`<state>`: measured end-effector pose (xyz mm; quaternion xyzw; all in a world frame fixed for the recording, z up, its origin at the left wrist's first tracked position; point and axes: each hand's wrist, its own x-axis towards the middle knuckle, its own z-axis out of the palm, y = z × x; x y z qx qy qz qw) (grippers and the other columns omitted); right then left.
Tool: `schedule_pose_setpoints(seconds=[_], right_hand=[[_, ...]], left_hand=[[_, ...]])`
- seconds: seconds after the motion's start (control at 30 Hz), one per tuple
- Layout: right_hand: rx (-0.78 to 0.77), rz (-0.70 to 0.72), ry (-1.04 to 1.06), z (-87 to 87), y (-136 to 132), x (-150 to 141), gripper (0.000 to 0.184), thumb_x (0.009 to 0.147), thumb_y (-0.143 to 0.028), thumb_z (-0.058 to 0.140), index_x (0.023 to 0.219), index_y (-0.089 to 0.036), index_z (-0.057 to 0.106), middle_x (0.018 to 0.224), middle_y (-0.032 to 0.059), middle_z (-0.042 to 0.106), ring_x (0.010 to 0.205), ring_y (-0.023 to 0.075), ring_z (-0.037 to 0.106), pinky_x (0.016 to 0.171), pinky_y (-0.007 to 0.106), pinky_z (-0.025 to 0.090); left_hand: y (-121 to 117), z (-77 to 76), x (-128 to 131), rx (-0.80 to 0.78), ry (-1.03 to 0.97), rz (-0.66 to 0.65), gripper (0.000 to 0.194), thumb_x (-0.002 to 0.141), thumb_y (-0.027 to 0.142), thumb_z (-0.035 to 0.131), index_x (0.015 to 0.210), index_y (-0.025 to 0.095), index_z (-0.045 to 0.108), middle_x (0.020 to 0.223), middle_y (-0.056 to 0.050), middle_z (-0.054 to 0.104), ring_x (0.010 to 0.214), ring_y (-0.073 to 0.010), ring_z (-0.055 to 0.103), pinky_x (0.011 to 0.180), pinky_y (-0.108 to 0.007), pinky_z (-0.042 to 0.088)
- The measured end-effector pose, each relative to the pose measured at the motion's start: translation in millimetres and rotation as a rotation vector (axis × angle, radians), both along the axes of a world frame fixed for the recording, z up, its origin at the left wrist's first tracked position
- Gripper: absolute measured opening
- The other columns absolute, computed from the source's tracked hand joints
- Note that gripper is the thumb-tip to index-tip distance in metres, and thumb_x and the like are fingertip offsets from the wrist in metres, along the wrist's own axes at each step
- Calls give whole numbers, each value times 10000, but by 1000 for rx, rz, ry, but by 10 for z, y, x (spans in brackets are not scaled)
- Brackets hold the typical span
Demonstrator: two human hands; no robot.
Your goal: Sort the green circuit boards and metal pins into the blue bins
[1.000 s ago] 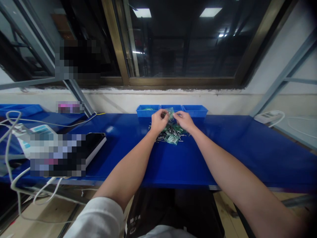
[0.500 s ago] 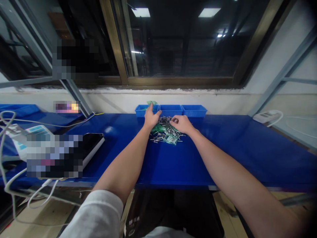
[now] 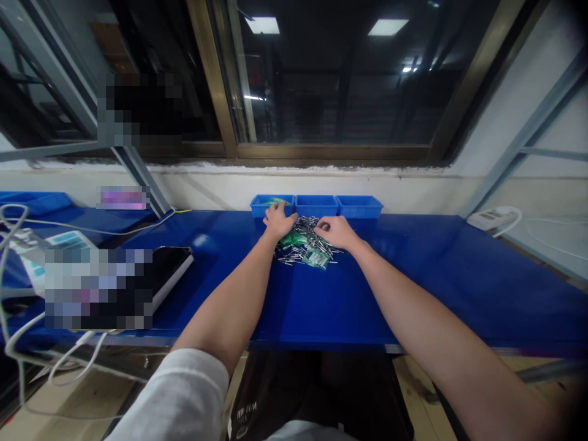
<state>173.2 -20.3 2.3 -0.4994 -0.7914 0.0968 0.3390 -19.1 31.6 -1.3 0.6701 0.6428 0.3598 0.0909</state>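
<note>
Hands apart, left hand loosely spread at blue bin, right hand curled by metal pins, grip unclear.

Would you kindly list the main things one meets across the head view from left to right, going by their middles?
Black-screened device, left hand, heap of metal pins, right hand, white power strip.
</note>
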Motion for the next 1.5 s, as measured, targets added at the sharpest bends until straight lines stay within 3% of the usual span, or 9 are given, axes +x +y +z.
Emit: schedule_pose_setpoints(seconds=[0.1,0.23,0.4,0.5,0.7,0.9,1.07,1.33,1.5], right_hand=[[0,4,-2,6,-8,3,147,751,-293,584,759,-182,680,673,26,673,622,141,588,594,241,413],[-7,10,-6,-3,5,20,164,766,-304,573,784,-180,678,682,29,668,632,144,587,611,251,421],[77,25,-86,-27,36,44,297,726,-379,635,941,-178,675,930,78,666,898,215,572,810,334,424],[62,30,-151,-51,49,44,404,680,-460,676,989,-201,677,1022,92,647,1028,270,518,881,386,392],[-45,78,-136,-67,72,35,224,737,-386,634,861,-218,715,904,60,696,854,223,606,796,326,419],[-8,59,-167,-51,56,4,163,750,-311,597,795,-197,705,819,55,704,788,202,620,717,281,423],[21,-5,-179,-66,52,-59,146,726,-210,562,787,-167,687,852,91,700,835,222,615,738,285,424],[-1,-23,124,-79,87,-73,140,764,-208,518,837,-162,628,814,58,678,748,170,605,704,277,444],[-52,108,371,-75,126,-51,160,787,-249,487,881,-165,586,748,23,639,691,141,588,678,272,451]], left_hand=[[6,-22,6,-74,-15,42,764,683,551,564,1353,252,351,1396,-137,321,1289,-372,289,1018,-518,278],[8,-37,8,-48,-11,5,865,696,555,551,1417,223,209,1471,-136,206,1326,-370,229,1034,-534,245],[1,-29,-5,-52,54,-13,779,728,519,538,1398,225,273,1510,-116,158,1349,-372,179,1038,-567,210],[-18,-29,-4,16,110,-21,645,747,475,539,1327,227,406,1487,-120,236,1337,-360,228,1037,-556,226],[-115,-30,65,167,211,-256,342,790,388,514,1042,194,641,1212,-128,577,1149,-313,496,973,-455,363],[-306,12,170,186,252,-545,323,849,391,435,940,200,679,1011,-77,676,955,-222,608,853,-311,448],[-379,14,213,170,251,-613,331,864,396,422,927,205,686,949,-63,693,889,-205,623,798,-292,456],[-402,65,223,202,172,-597,316,872,352,412,857,192,685,896,-59,687,841,-190,616,778,-278,448],[-394,65,251,230,52,-554,381,876,414,394,769,174,670,772,-35,668,724,-165,590,705,-265,438]])
